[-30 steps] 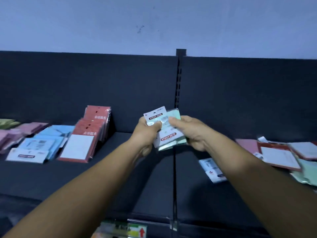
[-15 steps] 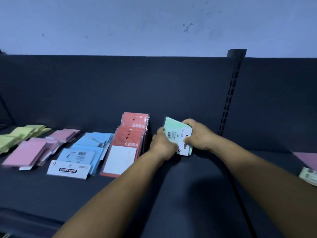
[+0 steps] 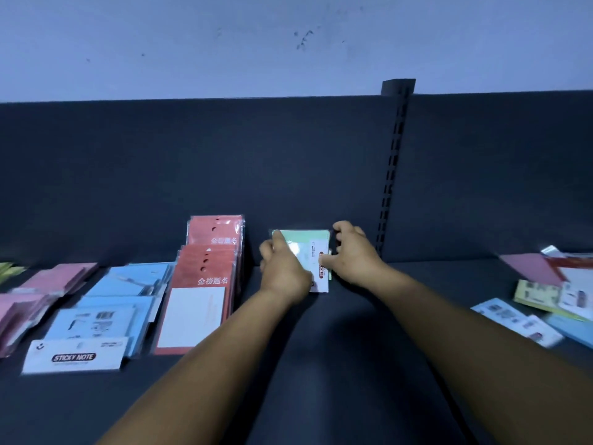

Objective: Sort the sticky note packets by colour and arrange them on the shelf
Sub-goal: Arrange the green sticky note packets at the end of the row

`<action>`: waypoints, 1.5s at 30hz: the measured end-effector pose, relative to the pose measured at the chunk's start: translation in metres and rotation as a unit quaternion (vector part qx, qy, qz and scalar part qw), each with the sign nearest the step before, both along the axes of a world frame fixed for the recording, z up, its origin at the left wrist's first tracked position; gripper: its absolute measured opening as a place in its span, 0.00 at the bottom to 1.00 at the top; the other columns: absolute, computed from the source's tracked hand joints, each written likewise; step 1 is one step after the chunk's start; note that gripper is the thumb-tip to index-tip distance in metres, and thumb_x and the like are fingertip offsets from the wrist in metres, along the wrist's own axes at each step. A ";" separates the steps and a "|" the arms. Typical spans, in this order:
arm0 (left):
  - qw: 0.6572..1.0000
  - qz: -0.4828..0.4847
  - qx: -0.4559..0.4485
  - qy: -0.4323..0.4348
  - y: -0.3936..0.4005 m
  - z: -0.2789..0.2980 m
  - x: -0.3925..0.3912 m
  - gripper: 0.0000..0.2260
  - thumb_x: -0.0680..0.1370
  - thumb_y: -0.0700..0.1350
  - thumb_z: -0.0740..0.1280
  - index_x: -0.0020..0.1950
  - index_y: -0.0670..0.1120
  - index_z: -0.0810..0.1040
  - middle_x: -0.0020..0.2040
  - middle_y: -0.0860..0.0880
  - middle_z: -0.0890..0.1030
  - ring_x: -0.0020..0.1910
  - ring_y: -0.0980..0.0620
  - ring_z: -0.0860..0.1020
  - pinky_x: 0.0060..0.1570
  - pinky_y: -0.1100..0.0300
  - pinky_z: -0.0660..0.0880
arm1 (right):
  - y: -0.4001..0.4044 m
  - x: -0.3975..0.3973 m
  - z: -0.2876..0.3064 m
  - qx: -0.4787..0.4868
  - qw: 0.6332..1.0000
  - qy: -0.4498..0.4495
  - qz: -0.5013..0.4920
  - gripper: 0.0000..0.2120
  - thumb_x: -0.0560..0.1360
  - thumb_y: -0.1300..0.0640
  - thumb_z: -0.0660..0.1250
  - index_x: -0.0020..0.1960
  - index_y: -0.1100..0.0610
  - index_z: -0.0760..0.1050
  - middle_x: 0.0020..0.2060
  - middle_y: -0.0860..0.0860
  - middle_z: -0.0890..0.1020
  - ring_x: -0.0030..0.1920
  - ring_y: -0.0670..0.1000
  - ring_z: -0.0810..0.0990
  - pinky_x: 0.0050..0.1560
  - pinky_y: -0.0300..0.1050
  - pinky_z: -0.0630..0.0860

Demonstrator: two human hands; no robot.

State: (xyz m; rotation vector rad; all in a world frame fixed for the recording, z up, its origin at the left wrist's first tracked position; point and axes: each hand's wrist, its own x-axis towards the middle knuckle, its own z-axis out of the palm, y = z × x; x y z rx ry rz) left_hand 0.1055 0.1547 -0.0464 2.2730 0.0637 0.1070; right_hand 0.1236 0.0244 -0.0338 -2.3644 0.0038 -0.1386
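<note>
Sorted so far: along the left part of the shelf (image 3: 353,364) run colour groups in rows from back wall toward front edge: yellow-green packets (image 3: 9,269) at the far left edge, then pink packets (image 3: 48,290), then blue packets (image 3: 118,303), then red packets (image 3: 208,271) leaning back in an overlapping row
Step in hand: a new green group is being started just right of the red packets, near the back wall; judged from how the pile sits, it is being set down or squared up
Green packets (image 3: 301,244): a small pile, white header card turned to the right, resting on the shelf or nearly so; contact with the shelf is not clear
Left hand (image 3: 282,268): lies over the pile's left side, fingers (image 3: 277,240) spread along its left edge and pressed to it
Right hand (image 3: 351,252): at the pile's right edge, thumb and fingers closed on the header card side
Left to do: an unsorted heap (image 3: 545,293) lies at the right end of the shelf, past the upright post (image 3: 390,175); pink, red, blue and yellowish packets are mixed there, overlapping and blurred, so their count cannot be told
Progress: well past the start, with five colours given places, yet not near the end, since the heap must be split among the rows
Care needed: the red row stands close beside the green pile, so a nudge leftward could tip it
</note>
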 end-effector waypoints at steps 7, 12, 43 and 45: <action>0.988 -0.024 0.137 -0.063 -0.036 0.018 -0.018 0.37 0.78 0.47 0.66 0.78 0.45 0.45 0.78 0.47 0.47 0.77 0.45 0.47 0.74 0.53 0.52 | -0.044 -0.034 0.025 -0.127 0.991 0.011 0.040 0.33 0.79 0.47 0.63 0.78 0.55 0.53 0.76 0.51 0.58 0.74 0.53 0.61 0.71 0.47 0.63; 0.982 -0.096 0.152 -0.062 -0.101 0.026 -0.040 0.33 0.79 0.48 0.63 0.78 0.45 0.49 0.78 0.47 0.53 0.76 0.46 0.51 0.73 0.56 0.54 | -0.108 -0.060 0.037 -0.213 0.975 0.039 0.048 0.31 0.81 0.45 0.56 0.79 0.55 0.50 0.78 0.51 0.55 0.77 0.53 0.54 0.75 0.50 0.53; 0.862 -0.393 0.320 -0.006 -0.457 0.026 -0.088 0.28 0.77 0.57 0.64 0.74 0.47 0.62 0.73 0.47 0.66 0.70 0.45 0.66 0.68 0.50 0.65 | -0.484 -0.154 0.017 -0.244 0.952 0.143 -0.113 0.28 0.79 0.48 0.58 0.76 0.51 0.57 0.74 0.50 0.65 0.72 0.55 0.64 0.70 0.51 0.62; 0.846 -0.410 0.339 -0.011 -0.466 0.026 -0.084 0.30 0.77 0.57 0.64 0.75 0.47 0.60 0.75 0.47 0.64 0.72 0.45 0.65 0.69 0.49 0.63 | -0.497 -0.152 0.013 -0.228 0.952 0.155 -0.131 0.24 0.78 0.50 0.58 0.73 0.51 0.62 0.70 0.52 0.70 0.69 0.56 0.68 0.68 0.52 0.65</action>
